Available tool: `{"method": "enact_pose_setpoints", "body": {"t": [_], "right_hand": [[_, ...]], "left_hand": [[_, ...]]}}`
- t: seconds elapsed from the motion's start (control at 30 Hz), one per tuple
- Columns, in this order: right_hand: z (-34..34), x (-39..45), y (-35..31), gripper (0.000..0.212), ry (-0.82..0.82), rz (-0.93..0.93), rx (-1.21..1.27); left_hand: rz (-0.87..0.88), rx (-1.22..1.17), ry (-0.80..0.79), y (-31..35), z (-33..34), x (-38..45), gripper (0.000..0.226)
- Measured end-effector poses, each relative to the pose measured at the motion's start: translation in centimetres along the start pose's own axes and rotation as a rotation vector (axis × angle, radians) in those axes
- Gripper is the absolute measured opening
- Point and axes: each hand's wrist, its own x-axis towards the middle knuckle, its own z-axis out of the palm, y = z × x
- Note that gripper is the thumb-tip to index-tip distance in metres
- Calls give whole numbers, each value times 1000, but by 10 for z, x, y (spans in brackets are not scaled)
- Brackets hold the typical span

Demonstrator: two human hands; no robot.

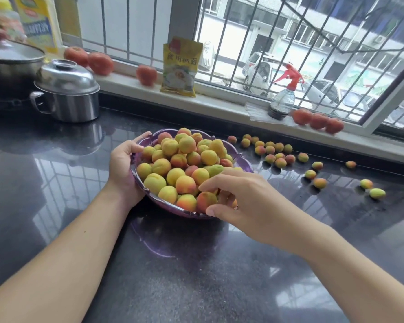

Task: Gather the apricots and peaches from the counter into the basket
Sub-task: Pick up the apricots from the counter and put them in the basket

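the translucent purple scalloped plastic basket, heaped with fruit, is gripped at its rim by the left hand. the loosely curled right hand rests on a fruit inside; the loose yellow-orange apricots and peaches lie to its right, nearer that hand.

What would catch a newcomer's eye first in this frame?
The purple basket heaped with yellow-orange fruit at centre, the left hand gripping its rim and the right hand over the near fruit. Then the loose fruit scattered on the dark counter to the right.
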Motion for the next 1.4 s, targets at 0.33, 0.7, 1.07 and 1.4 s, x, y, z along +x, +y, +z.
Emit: {"method": "enact_pose_setpoints", "body": {"t": [0.33,0.7,1.07,1.4], "right_hand": [[18,1,155,15,707,493,81],[43,52,231,46,423,708,-230],[35,69,239,41,264,755,-308],[42,59,237,26,543,620,-127]], "left_hand": [[10,16,-3,-2,-2,4,50],[11,-6,-33,-5,-6,12,50],[19,17,-31,-3,-2,7,64],[16,11,-52,-3,-7,10,57]]}}
